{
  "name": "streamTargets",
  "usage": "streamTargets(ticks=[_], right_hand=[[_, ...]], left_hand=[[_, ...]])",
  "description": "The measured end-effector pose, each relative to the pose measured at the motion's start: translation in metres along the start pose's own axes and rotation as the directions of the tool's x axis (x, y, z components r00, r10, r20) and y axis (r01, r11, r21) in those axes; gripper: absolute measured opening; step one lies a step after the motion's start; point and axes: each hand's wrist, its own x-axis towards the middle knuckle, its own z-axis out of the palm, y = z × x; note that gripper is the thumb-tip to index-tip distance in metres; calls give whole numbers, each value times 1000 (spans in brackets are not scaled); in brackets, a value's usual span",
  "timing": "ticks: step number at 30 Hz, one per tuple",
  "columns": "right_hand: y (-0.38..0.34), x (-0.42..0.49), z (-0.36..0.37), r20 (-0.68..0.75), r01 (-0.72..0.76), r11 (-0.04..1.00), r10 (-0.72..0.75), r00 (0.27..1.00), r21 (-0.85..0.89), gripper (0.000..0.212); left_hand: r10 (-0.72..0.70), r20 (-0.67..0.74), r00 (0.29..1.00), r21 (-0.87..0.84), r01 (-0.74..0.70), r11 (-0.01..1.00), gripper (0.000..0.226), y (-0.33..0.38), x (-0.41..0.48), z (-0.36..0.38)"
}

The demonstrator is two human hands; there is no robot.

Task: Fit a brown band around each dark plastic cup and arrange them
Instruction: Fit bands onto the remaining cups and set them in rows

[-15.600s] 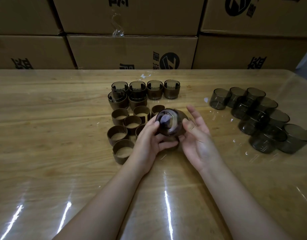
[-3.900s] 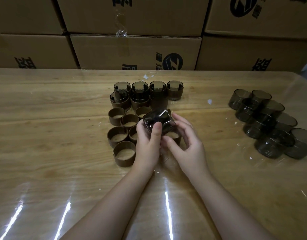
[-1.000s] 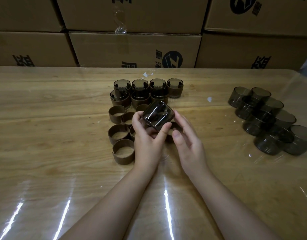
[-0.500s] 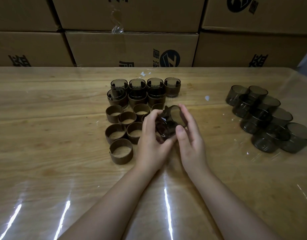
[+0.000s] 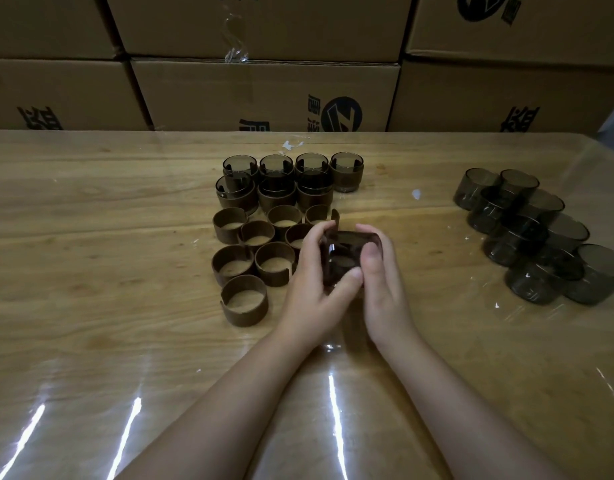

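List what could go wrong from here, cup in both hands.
1. Left hand and right hand grip the cup right against the loose bands; a slip could scatter them.
2. Fingers cover the cup's wall; a crooked band could go unnoticed.
3. Setting it down could bump the banded cups packed close behind.

The single wide-angle camera sits on the person's head above the near edge of the tabletop [image 5: 90, 341], tilted forward and down across it toward the cardboard boxes [image 5: 264, 95] behind its far edge, close over the left grip [image 5: 316, 278] and right grip [image 5: 385, 289] at the tabletop's middle.
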Motion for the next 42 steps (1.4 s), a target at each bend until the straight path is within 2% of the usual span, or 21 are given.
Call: streamTargets(ticks=[3, 8, 12, 20, 23, 26, 31, 35, 39, 42], right_hand=[[2, -2, 3, 31, 36, 996, -33, 999, -78, 38], [5, 1, 4, 5, 162, 971, -164, 986, -175, 38], [10, 3, 3, -15, 130, 982, -133, 991, -141, 47], [13, 8, -2, -101, 5, 998, 1, 995, 56, 44], [12, 9, -2, -123, -25, 995, 37, 992, 101, 41], [10, 7, -2, -123, -37, 993, 50, 991, 113, 49], [11, 9, -3, -148, -10, 993, 29, 989, 122, 47], [10, 8, -2, -125, 7, 991, 10, 992, 136, 38], [4, 3, 1, -31, 28, 995, -25, 999, 101, 44], [0, 0, 5, 12, 92, 996, -92, 996, 8, 46]], left_hand=[[-77, -21, 997, -50, 76, 996, 58, -2, 2, -1], [-140, -26, 990, -109, 136, 985, 76, -4, 4, -2], [-119, -25, 993, -199, 112, 974, 51, -2, 3, 0], [100, -36, 994, 23, -100, 995, 52, -8, 3, 4], [168, -46, 985, 59, -165, 984, 51, -10, 2, 4], [214, -62, 975, 68, -209, 975, 51, -8, 3, 5], [100, -110, 989, -12, -102, 995, 46, -6, 5, 2], [85, -108, 991, -17, -87, 996, 44, -6, 5, 0], [10, -117, 993, -80, -19, 997, 59, -8, 6, 0], [-72, -99, 993, -218, 49, 975, 72, -6, 6, -4]])
